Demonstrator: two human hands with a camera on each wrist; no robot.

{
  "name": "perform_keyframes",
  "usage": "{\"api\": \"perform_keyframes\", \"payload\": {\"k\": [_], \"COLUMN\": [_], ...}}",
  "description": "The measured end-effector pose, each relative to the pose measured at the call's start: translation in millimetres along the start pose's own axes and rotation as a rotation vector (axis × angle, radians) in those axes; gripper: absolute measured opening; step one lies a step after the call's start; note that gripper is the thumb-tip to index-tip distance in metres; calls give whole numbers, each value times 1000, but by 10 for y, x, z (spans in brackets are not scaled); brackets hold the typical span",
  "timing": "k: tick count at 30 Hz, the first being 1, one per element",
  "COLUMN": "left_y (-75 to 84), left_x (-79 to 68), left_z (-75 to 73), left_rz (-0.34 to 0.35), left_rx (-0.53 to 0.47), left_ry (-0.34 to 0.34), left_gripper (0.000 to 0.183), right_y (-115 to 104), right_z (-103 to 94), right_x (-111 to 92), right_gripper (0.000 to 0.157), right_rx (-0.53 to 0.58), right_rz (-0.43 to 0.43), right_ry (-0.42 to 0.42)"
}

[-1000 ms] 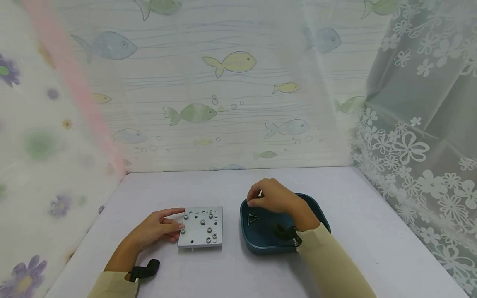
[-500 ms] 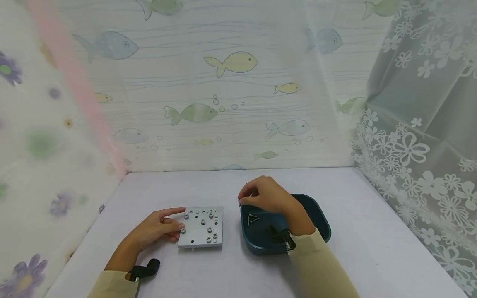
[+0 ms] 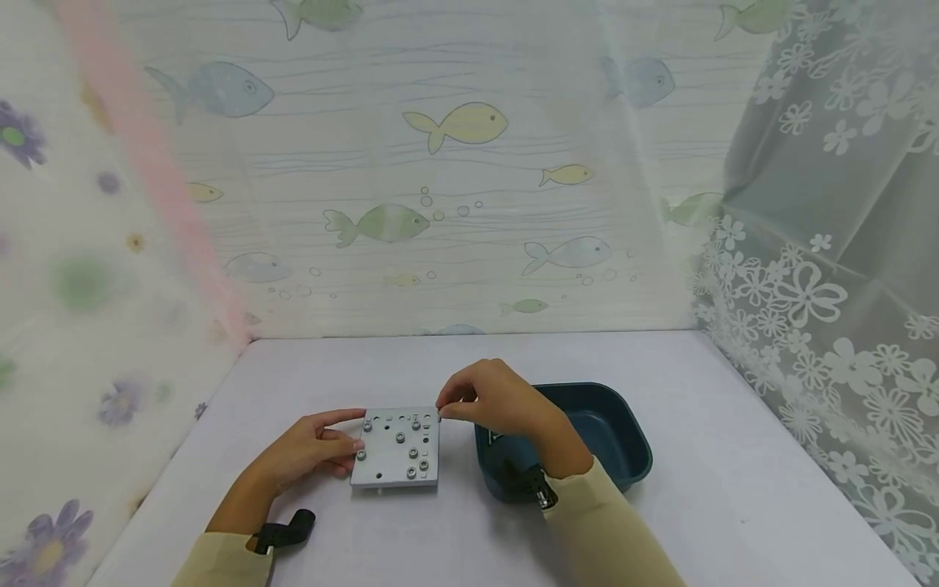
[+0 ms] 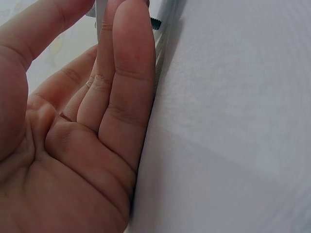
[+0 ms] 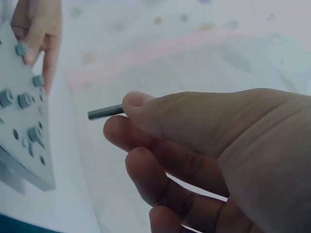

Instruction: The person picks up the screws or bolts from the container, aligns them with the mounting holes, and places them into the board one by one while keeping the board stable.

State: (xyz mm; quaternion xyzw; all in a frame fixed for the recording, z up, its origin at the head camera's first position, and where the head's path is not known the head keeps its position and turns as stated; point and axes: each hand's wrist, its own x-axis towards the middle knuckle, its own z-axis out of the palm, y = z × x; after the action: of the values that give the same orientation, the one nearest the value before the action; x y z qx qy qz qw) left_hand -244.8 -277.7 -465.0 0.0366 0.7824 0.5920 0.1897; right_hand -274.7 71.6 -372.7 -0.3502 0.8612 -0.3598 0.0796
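Note:
A silver metal plate [image 3: 383,456] with several socket-head screws standing in its holes is on the table; other holes show bare. At its left edge my left hand [image 3: 304,448] grips it, thumb on top and other fingers along the side and below. In the left wrist view, a dark threaded screw end [image 4: 156,23] pokes out beneath the plate. Between thumb and index finger my right hand [image 3: 499,399] pinches a thin metal screw [image 5: 104,112], its shank pointing out toward the plate. The screw's head is hidden by the fingertips. This hand hovers by the plate's upper right corner.
A dark blue tray [image 3: 612,436] stands right of the plate, partly under my right forearm. A loose screw [image 3: 495,437] shows at its left side, partly hidden. Patterned curtains [image 3: 469,244] enclose the white table [image 3: 411,538] at the back and sides.
My right hand has moved left from over the tray to the plate's upper right corner, carrying the screw. The left hand and plate have stayed in place.

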Motion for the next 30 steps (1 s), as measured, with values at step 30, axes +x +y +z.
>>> {"api": "perform_keyframes", "payload": {"k": [30], "left_y": [11], "left_x": [9], "left_z": [-7], "left_rz": [-9], "left_rx": [6], "left_ry": [-3], "left_gripper": [81], "right_y": [-247], "right_z": [651], "right_x": [195], "right_gripper": [4], "right_rx": [-95], "right_rz": [-161], "right_ry": [-80]}}
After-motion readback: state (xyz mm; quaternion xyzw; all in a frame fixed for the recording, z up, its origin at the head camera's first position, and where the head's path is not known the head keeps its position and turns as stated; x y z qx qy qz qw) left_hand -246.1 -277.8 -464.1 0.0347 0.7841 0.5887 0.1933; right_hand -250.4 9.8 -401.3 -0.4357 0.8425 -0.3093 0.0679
